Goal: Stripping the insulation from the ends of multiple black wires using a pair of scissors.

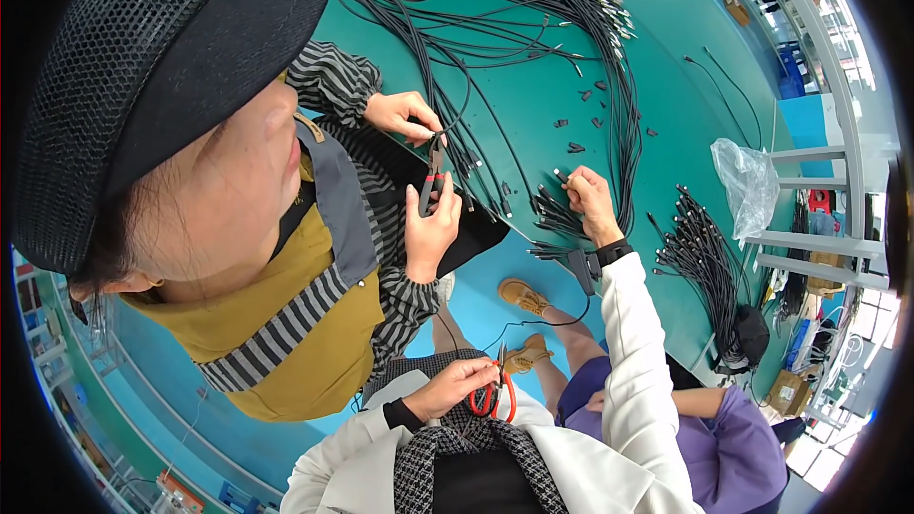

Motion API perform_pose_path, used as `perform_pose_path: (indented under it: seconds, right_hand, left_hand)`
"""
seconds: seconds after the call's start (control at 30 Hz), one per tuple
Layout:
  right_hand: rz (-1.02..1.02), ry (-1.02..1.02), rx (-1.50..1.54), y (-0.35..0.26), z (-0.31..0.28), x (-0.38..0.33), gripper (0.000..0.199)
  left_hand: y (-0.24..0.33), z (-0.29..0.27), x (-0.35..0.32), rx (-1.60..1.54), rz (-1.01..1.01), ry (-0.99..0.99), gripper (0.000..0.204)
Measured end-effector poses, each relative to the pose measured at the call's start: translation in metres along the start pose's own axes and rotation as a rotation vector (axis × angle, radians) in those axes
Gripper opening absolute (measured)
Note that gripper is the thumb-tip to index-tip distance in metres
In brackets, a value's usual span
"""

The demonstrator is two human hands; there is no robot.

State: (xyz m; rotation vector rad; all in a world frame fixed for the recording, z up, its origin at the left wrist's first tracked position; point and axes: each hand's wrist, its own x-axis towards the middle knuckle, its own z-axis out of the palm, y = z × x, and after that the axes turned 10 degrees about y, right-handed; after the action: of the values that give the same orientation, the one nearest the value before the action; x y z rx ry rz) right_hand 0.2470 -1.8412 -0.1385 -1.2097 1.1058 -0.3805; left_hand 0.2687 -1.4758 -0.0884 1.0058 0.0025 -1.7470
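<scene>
My left hand [455, 384], in a white sleeve, is closed on small red-handled cutters [497, 398] held over my lap. My right hand [588, 198], with a black band at the wrist, reaches up to the green table [666, 57] and touches the ends of a bunch of black cables [552, 214] at its edge. To my left a co-worker in a black cap, striped shirt and mustard apron grips pliers [432, 179] with one hand [428, 228] and pinches a black cable with the other hand [405, 116].
Long black cables [571, 0] fan across the table's far side. Small black pieces [577, 124] lie scattered mid-table. Another cable bundle [706, 262] and a clear plastic bag [747, 181] sit at the right. A person in purple [724, 438] with tan shoes [524, 297] sits at the lower right.
</scene>
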Motion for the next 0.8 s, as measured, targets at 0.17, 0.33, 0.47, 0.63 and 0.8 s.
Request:
perform_pose_path:
  seconds: [0.17, 0.33, 0.47, 0.63, 0.8]
  right_hand:
    - [0.004, -0.01, 0.004, -0.001, 0.001, 0.0, 0.011]
    - [0.011, -0.019, 0.004, -0.003, 0.0, -0.003, 0.011]
    - [0.004, -0.032, 0.014, -0.009, -0.001, -0.005, 0.011]
    - [-0.256, -0.003, -0.283, -0.013, -0.006, -0.03, 0.012]
    - [-0.646, 0.089, -0.711, -0.001, -0.002, -0.072, 0.008]
  left_hand:
    - [-0.001, 0.0, 0.0, -0.002, 0.002, 0.006, 0.026]
    - [-0.003, -0.001, 0.001, 0.003, 0.009, 0.017, 0.025]
    - [-0.005, -0.005, 0.003, -0.026, -0.014, -0.009, 0.025]
    - [0.001, -0.005, -0.001, 0.038, 0.017, -0.038, 0.027]
    - [-0.002, 0.003, 0.0, 0.085, 0.052, -0.011, 0.025]
